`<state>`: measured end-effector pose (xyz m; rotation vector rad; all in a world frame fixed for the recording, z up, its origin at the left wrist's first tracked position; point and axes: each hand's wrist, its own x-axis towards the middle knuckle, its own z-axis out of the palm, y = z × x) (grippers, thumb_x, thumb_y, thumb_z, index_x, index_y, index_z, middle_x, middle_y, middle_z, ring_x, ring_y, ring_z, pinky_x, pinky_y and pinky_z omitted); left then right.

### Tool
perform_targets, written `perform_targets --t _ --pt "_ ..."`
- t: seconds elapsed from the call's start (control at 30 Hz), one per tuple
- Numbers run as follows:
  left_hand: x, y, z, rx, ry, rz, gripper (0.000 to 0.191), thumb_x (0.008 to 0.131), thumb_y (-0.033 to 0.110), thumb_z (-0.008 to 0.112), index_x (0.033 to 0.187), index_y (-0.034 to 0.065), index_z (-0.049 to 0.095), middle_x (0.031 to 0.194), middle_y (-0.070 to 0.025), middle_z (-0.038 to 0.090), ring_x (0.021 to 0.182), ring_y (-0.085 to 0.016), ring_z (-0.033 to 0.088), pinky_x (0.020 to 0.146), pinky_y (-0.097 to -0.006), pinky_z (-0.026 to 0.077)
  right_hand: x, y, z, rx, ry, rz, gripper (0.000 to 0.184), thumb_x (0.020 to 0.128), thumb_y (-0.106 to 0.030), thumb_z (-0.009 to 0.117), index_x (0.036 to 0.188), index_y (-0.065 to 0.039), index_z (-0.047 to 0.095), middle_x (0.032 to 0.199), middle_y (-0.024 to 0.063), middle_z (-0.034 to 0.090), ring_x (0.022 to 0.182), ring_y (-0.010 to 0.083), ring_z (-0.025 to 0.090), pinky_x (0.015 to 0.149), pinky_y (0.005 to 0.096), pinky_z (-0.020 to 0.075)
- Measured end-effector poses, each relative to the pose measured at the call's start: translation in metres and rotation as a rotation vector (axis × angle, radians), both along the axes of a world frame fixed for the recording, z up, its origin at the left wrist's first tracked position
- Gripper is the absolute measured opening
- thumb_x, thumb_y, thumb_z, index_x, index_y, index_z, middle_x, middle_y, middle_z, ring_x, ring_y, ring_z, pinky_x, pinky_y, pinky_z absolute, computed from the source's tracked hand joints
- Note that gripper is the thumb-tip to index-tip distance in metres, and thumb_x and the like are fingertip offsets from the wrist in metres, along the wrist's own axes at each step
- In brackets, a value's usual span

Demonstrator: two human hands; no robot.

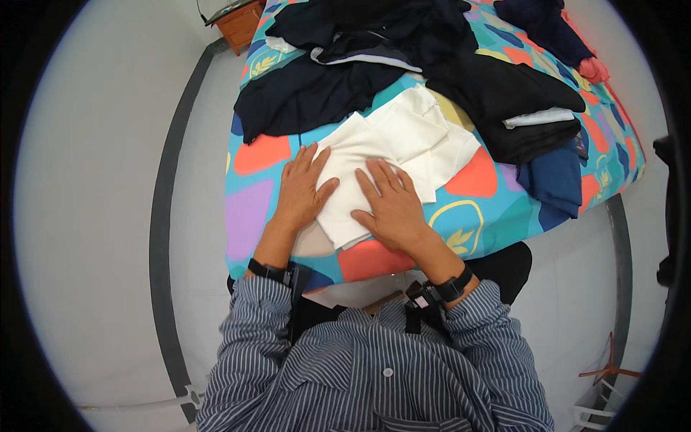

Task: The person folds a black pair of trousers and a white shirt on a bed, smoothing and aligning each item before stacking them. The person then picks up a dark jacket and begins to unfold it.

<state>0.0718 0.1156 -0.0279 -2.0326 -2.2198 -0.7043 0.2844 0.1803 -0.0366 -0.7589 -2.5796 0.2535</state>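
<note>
A white cloth garment (351, 200) lies partly folded on the bed's patterned cover (248, 216), with creases running across its middle. On its left edge rests my left hand (305, 189), palm down, fingers spread and pointing away from me. My right hand (391, 208) presses flat on the right part of the same garment, its fingers apart too. Neither hand grips the fabric. The garment's far end (415, 113) reaches towards dark clothes and shows overlapping layers and a sleeve-like flap at the right.
Dark clothes (324, 97) spread over the far part of the bed. Folded black garments (518, 102) and a folded blue garment (553, 175) lie at the right. A wooden cabinet (237, 24) stands beyond the bed. A brown hanger (610, 370) shows at lower right.
</note>
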Motion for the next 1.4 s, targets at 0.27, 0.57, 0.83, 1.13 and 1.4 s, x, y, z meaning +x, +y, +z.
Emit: perform_targets --t 0.27,0.57,0.83,1.13,1.4 --pt "-0.006 0.0 -0.015 0.051 -0.071 0.012 0.059 0.097 0.04 0.059 0.147 0.0099 0.05 0.156 -0.0185 0.041 0.149 -0.037 0.029 0.119 -0.0505 0.021 0.022 0.016 0.007 -0.051 0.057 -0.312 0.072 0.094 -0.042 0.062 0.146 0.004 0.043 0.155 0.0228 0.038 0.148 0.0351 0.03 0.118 0.0553 0.0215" --pt "-0.008 0.0 -0.016 0.099 -0.061 -0.025 0.054 0.097 0.033 0.058 0.143 0.0062 0.052 0.152 -0.0192 0.045 0.143 -0.038 0.037 0.117 -0.0498 0.024 -0.064 0.067 0.01 0.035 -0.087 0.185 0.065 0.098 -0.053 0.048 0.144 -0.008 0.05 0.152 0.0166 0.045 0.146 0.032 0.034 0.12 0.0504 0.02" --pt "0.001 -0.003 -0.011 0.129 -0.05 0.036 0.055 0.097 0.021 0.059 0.147 0.0036 0.046 0.152 -0.0229 0.042 0.141 -0.04 0.038 0.118 -0.0496 0.026 -0.052 0.1 -0.006 -0.061 0.006 -0.052 0.064 0.101 -0.055 0.042 0.148 -0.011 0.048 0.154 0.015 0.044 0.147 0.0303 0.033 0.121 0.0484 0.0174" --pt "0.047 -0.037 -0.013 0.206 -1.625 0.194 0.063 0.089 0.001 0.068 0.143 -0.0071 0.037 0.137 -0.0213 0.053 0.123 -0.028 0.057 0.104 -0.038 0.047 -0.049 0.095 -0.002 -0.037 0.151 -0.065 0.062 0.098 -0.049 0.05 0.142 -0.005 0.051 0.147 0.0161 0.051 0.143 0.0313 0.039 0.118 0.0504 0.0226" --pt "0.042 -0.036 -0.002 0.126 -1.752 0.157 0.071 0.083 0.003 0.07 0.146 -0.0007 0.038 0.135 -0.0212 0.055 0.121 -0.031 0.06 0.1 -0.0404 0.052 -0.002 0.128 -0.002 0.146 0.001 -0.208 0.063 0.098 -0.054 0.049 0.143 -0.01 0.053 0.152 0.012 0.047 0.144 0.03 0.036 0.118 0.0567 0.0212"
